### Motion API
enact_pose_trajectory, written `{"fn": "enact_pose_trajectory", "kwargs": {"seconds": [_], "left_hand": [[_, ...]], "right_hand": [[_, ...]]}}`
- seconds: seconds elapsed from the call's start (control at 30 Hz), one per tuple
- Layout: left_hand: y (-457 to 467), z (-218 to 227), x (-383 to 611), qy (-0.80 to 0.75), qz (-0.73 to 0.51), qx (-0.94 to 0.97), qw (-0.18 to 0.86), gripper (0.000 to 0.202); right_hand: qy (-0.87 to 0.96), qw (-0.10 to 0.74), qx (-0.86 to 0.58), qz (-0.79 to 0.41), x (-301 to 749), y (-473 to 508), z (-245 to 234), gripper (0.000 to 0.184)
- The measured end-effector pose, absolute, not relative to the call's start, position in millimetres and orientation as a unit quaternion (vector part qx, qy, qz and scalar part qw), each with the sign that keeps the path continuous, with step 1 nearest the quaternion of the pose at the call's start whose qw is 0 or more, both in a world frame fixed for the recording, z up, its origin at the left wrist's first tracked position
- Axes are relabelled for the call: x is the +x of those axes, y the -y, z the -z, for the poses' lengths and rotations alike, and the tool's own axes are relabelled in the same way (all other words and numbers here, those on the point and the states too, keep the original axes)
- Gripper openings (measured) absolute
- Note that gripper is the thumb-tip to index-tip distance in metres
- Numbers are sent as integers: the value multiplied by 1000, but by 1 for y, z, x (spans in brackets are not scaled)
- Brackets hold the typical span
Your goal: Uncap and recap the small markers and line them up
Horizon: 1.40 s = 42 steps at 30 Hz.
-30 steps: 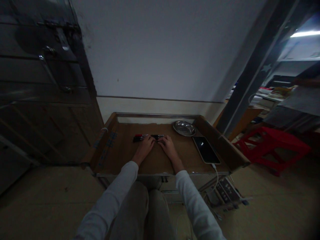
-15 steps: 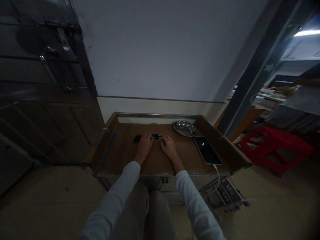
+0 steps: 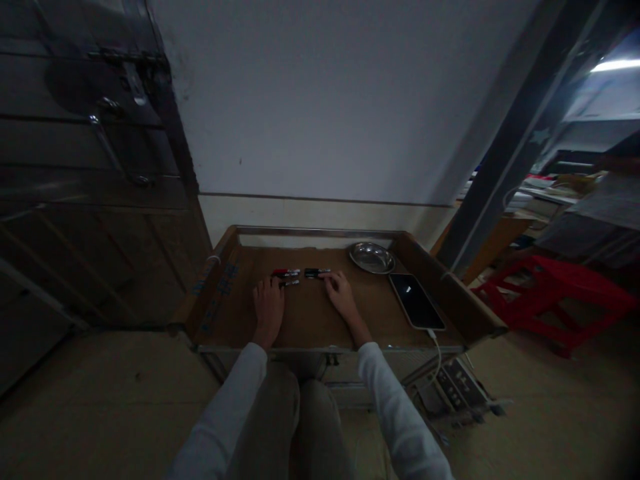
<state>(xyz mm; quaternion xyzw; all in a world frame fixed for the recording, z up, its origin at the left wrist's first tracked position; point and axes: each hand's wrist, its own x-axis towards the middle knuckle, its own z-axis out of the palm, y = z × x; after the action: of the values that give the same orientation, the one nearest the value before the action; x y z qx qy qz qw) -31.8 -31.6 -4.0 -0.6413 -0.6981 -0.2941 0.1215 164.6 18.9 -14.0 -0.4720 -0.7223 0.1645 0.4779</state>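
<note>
A red marker (image 3: 286,273) lies on the brown tabletop (image 3: 310,313), with a black marker (image 3: 290,283) just below it. My left hand (image 3: 269,305) rests palm down, fingers apart, its fingertips at the left end of that lower black marker. To the right lie black markers (image 3: 314,273) side by side; their exact number is hard to make out. My right hand (image 3: 341,293) reaches to their right end, the index finger stretched out and touching, the thumb apart below it.
A shiny round metal dish (image 3: 372,257) stands at the back right. A phone (image 3: 417,301) with a white cable lies by the right raised side (image 3: 450,293). A power strip (image 3: 457,387) hangs low at the right. Beyond is a red stool (image 3: 555,293); a wall (image 3: 320,120) stands behind.
My left hand has moved left and toward me, uncovering the red marker and the black one below it. My right hand has stayed nearly in place at the other black markers.
</note>
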Motion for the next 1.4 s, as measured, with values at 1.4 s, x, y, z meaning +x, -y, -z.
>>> {"fn": "enact_pose_trajectory", "kwargs": {"seconds": [1.4], "left_hand": [[-11,14,3,529,395,-745,-100,10]], "right_hand": [[711,495,-444,-230,165,-13,13,9]]}}
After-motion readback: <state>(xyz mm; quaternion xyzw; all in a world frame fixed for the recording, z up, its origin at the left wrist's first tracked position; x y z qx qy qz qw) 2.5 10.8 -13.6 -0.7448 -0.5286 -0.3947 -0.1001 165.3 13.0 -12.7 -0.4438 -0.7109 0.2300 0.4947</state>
